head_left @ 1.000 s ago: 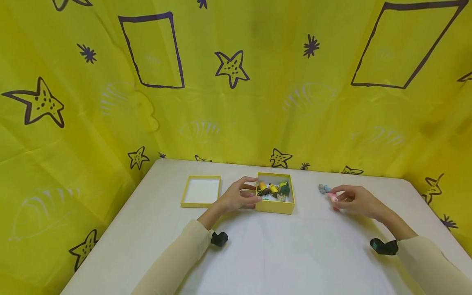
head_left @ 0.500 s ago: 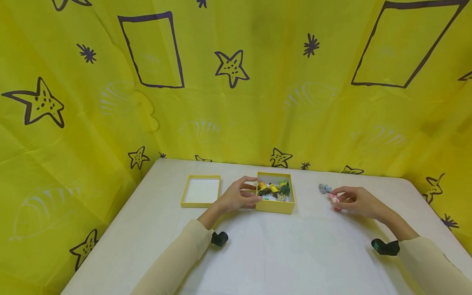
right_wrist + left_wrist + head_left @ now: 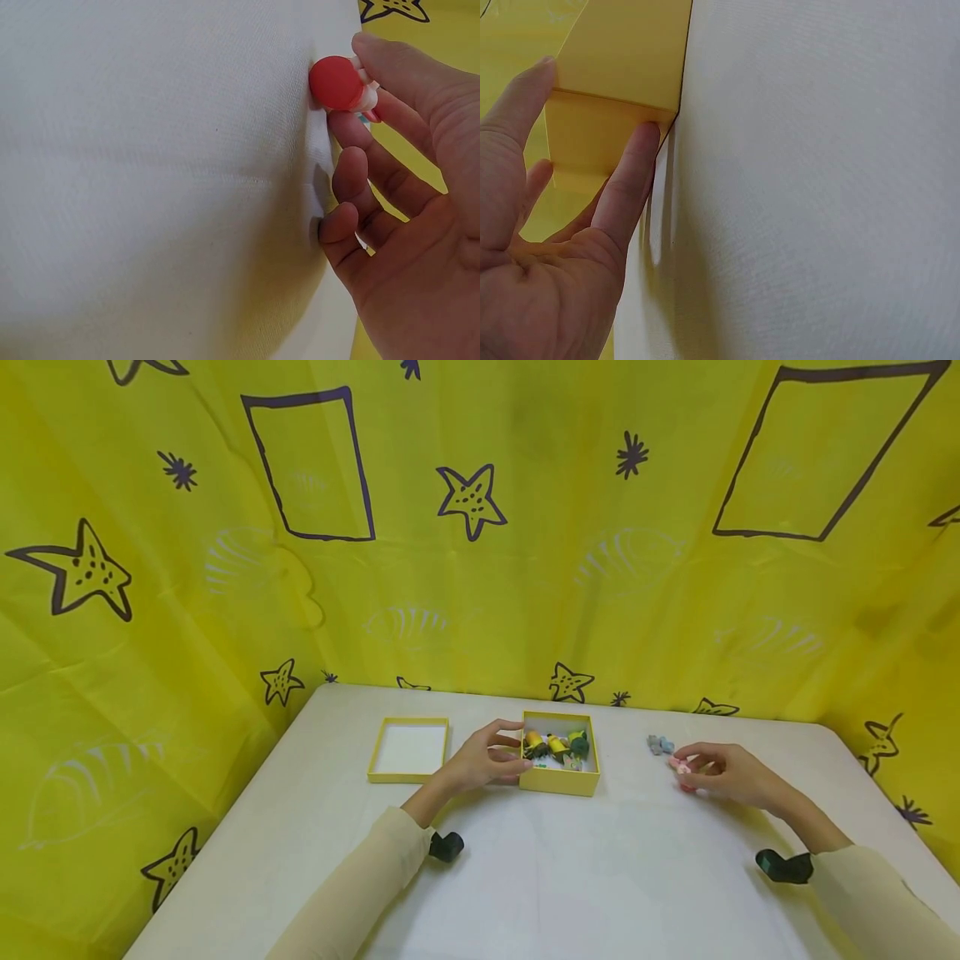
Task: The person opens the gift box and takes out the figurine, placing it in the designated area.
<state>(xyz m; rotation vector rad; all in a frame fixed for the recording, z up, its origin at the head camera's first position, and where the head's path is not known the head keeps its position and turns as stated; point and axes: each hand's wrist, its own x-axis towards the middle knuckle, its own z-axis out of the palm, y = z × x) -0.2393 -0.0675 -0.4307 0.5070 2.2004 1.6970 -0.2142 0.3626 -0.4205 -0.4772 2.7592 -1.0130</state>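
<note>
My left hand [image 3: 487,756] rests its fingertips on the left side of an open yellow box [image 3: 558,782]. In the left wrist view, fingers [image 3: 634,165] touch the box's side wall [image 3: 592,135]. Inside the box lie several small figurines [image 3: 558,746] in yellow, orange and green. To the right, my right hand [image 3: 731,772] pinches a small pink figurine [image 3: 682,771] between thumb and fingers, low over the table. The right wrist view shows its round red base [image 3: 336,82] turned toward the camera; the hand hides part of its body.
The box's yellow-rimmed lid [image 3: 408,776] lies left of the box, white inside up. Small grey and blue figurines [image 3: 660,744] lie just behind the right fingertips. A yellow patterned curtain [image 3: 480,585] closes off the back of the white table [image 3: 570,877].
My right hand and the pink figurine have shifted slightly toward me and to the right. My left hand, the box and the lid stay where they were.
</note>
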